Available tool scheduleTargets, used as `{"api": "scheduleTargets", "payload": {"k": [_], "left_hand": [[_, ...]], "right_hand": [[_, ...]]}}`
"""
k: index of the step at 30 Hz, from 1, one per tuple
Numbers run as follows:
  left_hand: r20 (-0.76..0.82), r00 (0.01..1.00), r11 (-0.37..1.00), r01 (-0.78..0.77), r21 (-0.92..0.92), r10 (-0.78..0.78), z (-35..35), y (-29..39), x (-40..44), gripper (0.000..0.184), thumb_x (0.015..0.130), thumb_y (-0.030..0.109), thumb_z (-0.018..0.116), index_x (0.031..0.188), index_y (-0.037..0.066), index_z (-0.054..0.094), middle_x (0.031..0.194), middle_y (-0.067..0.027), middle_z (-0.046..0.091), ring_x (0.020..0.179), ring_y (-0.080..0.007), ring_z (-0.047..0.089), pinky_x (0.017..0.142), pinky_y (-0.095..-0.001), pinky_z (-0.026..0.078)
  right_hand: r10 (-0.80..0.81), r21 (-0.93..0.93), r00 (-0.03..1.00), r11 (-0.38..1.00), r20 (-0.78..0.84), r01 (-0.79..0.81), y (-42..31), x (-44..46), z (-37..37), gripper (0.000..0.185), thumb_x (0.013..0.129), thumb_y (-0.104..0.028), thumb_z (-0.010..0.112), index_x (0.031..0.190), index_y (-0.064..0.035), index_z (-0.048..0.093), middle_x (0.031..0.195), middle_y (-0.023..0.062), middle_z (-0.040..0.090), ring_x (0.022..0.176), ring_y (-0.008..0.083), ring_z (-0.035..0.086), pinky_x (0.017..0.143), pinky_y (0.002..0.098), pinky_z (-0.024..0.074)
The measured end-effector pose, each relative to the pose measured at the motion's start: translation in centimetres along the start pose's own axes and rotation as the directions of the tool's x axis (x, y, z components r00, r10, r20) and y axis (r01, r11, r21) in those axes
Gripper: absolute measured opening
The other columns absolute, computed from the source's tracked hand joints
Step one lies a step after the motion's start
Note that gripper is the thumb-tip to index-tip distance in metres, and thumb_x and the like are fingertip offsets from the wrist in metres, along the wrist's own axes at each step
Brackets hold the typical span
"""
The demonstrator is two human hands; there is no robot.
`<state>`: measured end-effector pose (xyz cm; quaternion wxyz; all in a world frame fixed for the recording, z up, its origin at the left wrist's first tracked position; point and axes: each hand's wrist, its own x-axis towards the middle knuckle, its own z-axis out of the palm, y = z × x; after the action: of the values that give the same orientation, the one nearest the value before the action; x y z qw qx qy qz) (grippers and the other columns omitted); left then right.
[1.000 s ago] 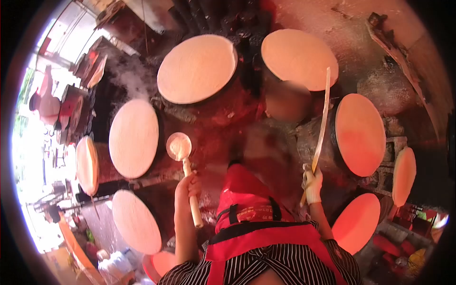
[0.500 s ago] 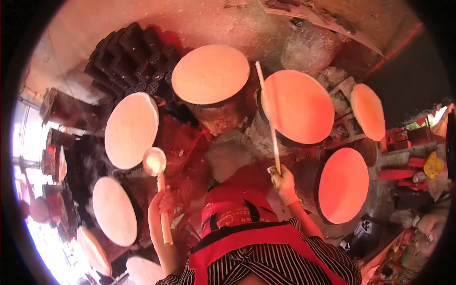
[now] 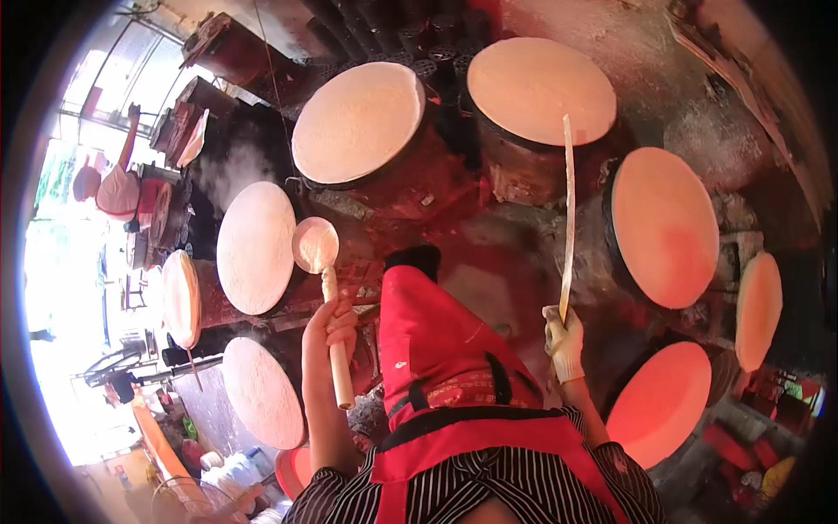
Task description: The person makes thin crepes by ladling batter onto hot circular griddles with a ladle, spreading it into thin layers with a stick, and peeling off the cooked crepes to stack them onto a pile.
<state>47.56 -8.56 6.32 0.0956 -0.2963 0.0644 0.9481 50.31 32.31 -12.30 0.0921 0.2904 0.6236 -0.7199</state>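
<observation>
My left hand is wrapped around the wooden handle of a ladle. The ladle's round bowl points away from me, beside a round griddle coated with pale batter or flatbread. A light work glove covers my right hand, which grips the lower end of a long, thin wooden stick. In the image, the stick's tip overlaps the near edge of a second coated griddle; whether it touches cannot be told. More coated rounds stand at the far left and right.
Several griddles on drum-like stoves ring me, including a reddish-lit one at near right and one at near left. Dark briquettes are stacked behind. Steam rises at left, near bright windows and another person.
My view has swung left, so the griddles appear further right and the window side shows more. Both hands keep hold of the ladle and stick.
</observation>
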Motion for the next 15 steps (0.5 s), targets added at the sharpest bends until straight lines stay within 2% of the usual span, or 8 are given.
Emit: {"api": "scheduleTargets", "payload": {"k": [2, 4, 7, 9, 10, 15], "left_hand": [[-0.038, 0.998, 0.998, -0.054, 0.019, 0.055, -0.2, 1.4, 0.9, 0.021, 0.105, 0.009, 0.046, 0.118, -0.007, 0.048, 0.085, -0.0046, 0.042, 0.058, -0.0061, 0.038, 0.040, -0.0180, 0.034], [-0.049, 0.997, 0.998, -0.061, -0.008, 0.060, 0.3, 2.7, 2.2, 0.021, 0.105, 0.009, 0.045, 0.118, -0.007, 0.048, 0.085, -0.0045, 0.043, 0.058, -0.0060, 0.038, 0.040, -0.0178, 0.034], [-0.061, 0.997, 0.996, -0.060, -0.062, 0.056, -0.2, 4.9, 4.1, 0.020, 0.105, 0.008, 0.045, 0.118, -0.007, 0.048, 0.084, -0.0042, 0.043, 0.058, -0.0055, 0.038, 0.040, -0.0173, 0.034], [-0.016, 0.998, 0.997, -0.060, -0.040, 0.059, -0.4, 5.6, 5.5, 0.020, 0.105, 0.008, 0.045, 0.118, -0.007, 0.048, 0.083, -0.0040, 0.043, 0.057, -0.0054, 0.037, 0.040, -0.0172, 0.033], [-0.071, 0.991, 0.994, -0.109, 0.023, 0.110, -0.4, 5.8, 6.2, 0.020, 0.105, 0.007, 0.045, 0.118, -0.007, 0.049, 0.083, -0.0040, 0.043, 0.057, -0.0055, 0.037, 0.040, -0.0171, 0.033], [-0.062, 0.996, 0.998, -0.070, -0.001, 0.069, 0.2, 7.1, 9.1, 0.019, 0.105, 0.007, 0.046, 0.118, -0.006, 0.050, 0.082, -0.0037, 0.043, 0.056, -0.0053, 0.036, 0.040, -0.0173, 0.031]], "right_hand": [[0.005, -0.015, 0.999, 1.000, 0.033, -0.004, -0.7, 1.5, 1.9, 0.010, 0.099, -0.021, 0.060, 0.099, -0.0111, 0.061, 0.056, -0.0080, 0.041, 0.038, 0.0034, 0.032, 0.035, 0.0237, 0.0224], [0.053, -0.028, 0.999, 0.998, -0.001, -0.053, -1.9, 2.5, 3.4, 0.010, 0.100, -0.018, 0.062, 0.098, -0.0080, 0.062, 0.057, -0.0068, 0.042, 0.041, 0.0041, 0.034, 0.037, 0.0247, 0.0251], [0.131, -0.019, 0.991, 0.991, -0.031, -0.132, -3.8, 3.6, 6.0, 0.008, 0.100, -0.017, 0.061, 0.099, -0.0092, 0.061, 0.057, -0.0067, 0.043, 0.039, 0.0038, 0.033, 0.035, 0.0242, 0.0230], [0.107, -0.017, 0.994, 0.994, -0.028, -0.108, -3.7, 4.7, 6.4, 0.007, 0.100, -0.016, 0.060, 0.098, -0.0091, 0.061, 0.057, -0.0066, 0.044, 0.038, 0.0039, 0.034, 0.035, 0.0241, 0.0229], [0.086, -0.005, 0.996, 0.996, -0.025, -0.086, -3.5, 5.2, 6.6, 0.007, 0.100, -0.015, 0.059, 0.098, -0.0091, 0.061, 0.057, -0.0065, 0.044, 0.038, 0.0039, 0.034, 0.035, 0.0240, 0.0228], [0.100, -0.065, 0.994, 0.993, -0.040, -0.103, -2.5, 7.2, 7.3, 0.006, 0.101, -0.014, 0.058, 0.099, -0.0085, 0.061, 0.057, -0.0064, 0.045, 0.038, 0.0037, 0.034, 0.035, 0.0239, 0.0230]]}}
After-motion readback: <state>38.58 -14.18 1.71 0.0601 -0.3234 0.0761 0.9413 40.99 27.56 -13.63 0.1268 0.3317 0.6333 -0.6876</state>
